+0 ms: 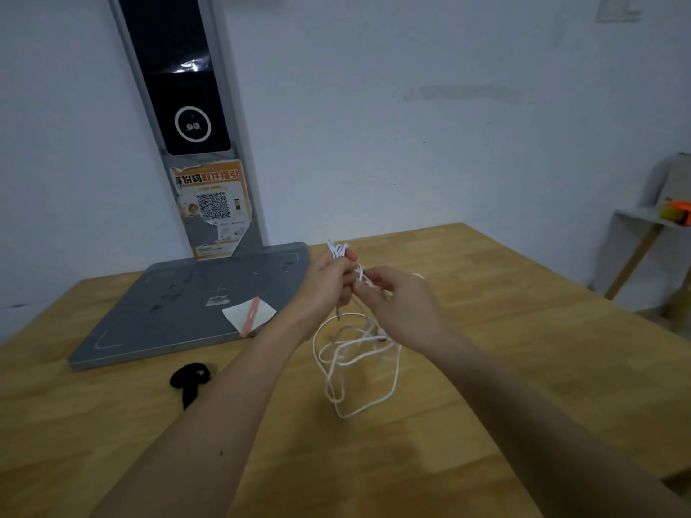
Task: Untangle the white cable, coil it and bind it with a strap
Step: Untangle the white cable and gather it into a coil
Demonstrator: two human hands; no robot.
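Strap (189, 381) left of cable (355, 362) (table (523, 368)) —

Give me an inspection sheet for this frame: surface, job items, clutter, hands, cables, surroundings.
Surface: wooden table, bare wood in front.
Job items: white cable tangled, loops hanging from the hands to the table; black strap lying unused on the table, left of the arms.
Clutter: grey stand base with a slip of paper on it.
Hands: left hand grips a bunch of cable; right hand pinches a strand beside it.
Cables: only the white one seen.
Surroundings: white wall; upright grey post with a QR sticker; shelf at far right.
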